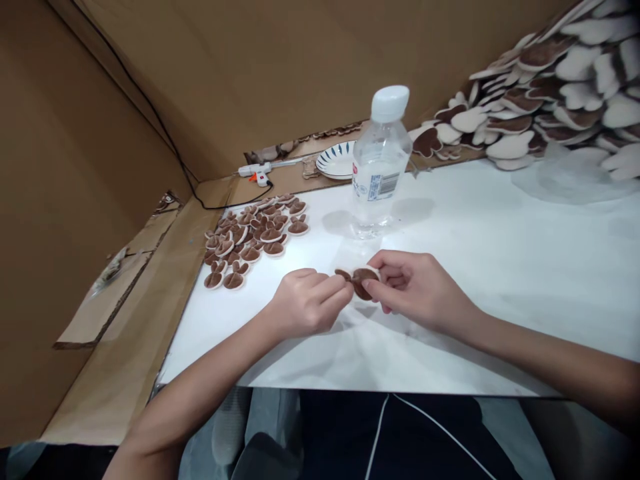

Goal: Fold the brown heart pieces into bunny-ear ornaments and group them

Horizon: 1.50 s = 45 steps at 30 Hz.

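Note:
My left hand (306, 301) and my right hand (415, 287) meet over the white table (500, 267), near its front edge. Together they pinch a small brown and cream plush piece (361, 280). My left fingers grip its small brown lobe at the left, while my right thumb and fingers hold the rounder brown part. A cluster of several similar small brown pieces (253, 239) lies on the table to the left.
A clear plastic water bottle (379, 163) with a white cap stands just behind my hands. A patterned dish (336, 160) and a glue gun (257, 172) with its black cord lie at the back. Large plush pieces (550, 87) pile up at the right. Cardboard walls (225, 67) enclose the table.

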Available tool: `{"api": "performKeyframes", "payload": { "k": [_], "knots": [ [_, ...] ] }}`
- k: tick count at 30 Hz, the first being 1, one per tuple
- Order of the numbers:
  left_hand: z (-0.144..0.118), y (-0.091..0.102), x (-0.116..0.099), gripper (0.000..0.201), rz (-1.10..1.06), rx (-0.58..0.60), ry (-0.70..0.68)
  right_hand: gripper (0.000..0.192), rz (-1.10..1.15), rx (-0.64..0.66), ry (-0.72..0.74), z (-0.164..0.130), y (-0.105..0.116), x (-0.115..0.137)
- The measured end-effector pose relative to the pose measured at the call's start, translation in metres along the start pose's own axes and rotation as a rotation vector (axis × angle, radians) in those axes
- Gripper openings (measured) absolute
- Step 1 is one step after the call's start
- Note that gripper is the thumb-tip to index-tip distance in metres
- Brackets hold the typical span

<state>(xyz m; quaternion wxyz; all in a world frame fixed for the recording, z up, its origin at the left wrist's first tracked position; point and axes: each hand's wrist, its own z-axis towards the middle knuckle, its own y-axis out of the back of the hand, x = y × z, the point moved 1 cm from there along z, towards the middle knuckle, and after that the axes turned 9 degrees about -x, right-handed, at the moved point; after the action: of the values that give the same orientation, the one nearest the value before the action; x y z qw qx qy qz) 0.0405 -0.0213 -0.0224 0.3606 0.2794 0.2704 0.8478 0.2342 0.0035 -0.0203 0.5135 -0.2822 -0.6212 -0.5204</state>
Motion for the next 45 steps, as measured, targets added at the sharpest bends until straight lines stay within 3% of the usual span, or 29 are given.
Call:
{"api": "performKeyframes", "payload": {
  "k": [7,11,17,21,24,29,34,39,42,45],
  "knots": [
    [-0.001,0.000,0.003,0.013,-0.309,0.173,0.170,0.013,-0.024,0.305,-0.092,0.004,0.004,0.000],
    [0.002,0.003,0.005,0.013,-0.642,0.251,0.315,0.014,0.061,0.457,-0.140,0.004,0.003,-0.003],
    [0.009,0.009,0.012,0.010,-1.221,0.391,0.797,0.010,0.257,0.640,-0.128,0.004,0.004,-0.006],
    [0.004,0.002,0.013,0.010,-1.533,0.479,1.245,0.009,0.324,0.644,-0.076,0.001,0.001,-0.004],
    [-0.002,-0.008,0.011,0.006,-1.689,0.542,1.390,0.010,0.315,0.602,0.018,-0.002,0.000,-0.001],
    [-0.008,-0.019,0.006,0.013,-1.728,0.557,1.405,0.006,0.236,0.385,0.187,-0.002,0.003,0.004],
    [-0.003,-0.015,0.010,0.016,-1.448,0.303,1.322,0.005,0.231,0.128,0.187,0.000,0.009,0.004],
    [-0.002,-0.006,0.012,0.022,-1.309,0.009,1.258,0.005,0.176,0.071,0.192,0.000,0.007,0.003],
    [0.000,-0.003,0.008,0.030,-1.198,-0.016,1.155,0.005,0.058,0.070,0.236,0.000,0.005,0.002],
    [0.004,-0.001,0.003,0.017,-1.010,0.013,1.143,0.007,-0.039,0.104,0.317,-0.001,0.003,0.002]
  ]
}}
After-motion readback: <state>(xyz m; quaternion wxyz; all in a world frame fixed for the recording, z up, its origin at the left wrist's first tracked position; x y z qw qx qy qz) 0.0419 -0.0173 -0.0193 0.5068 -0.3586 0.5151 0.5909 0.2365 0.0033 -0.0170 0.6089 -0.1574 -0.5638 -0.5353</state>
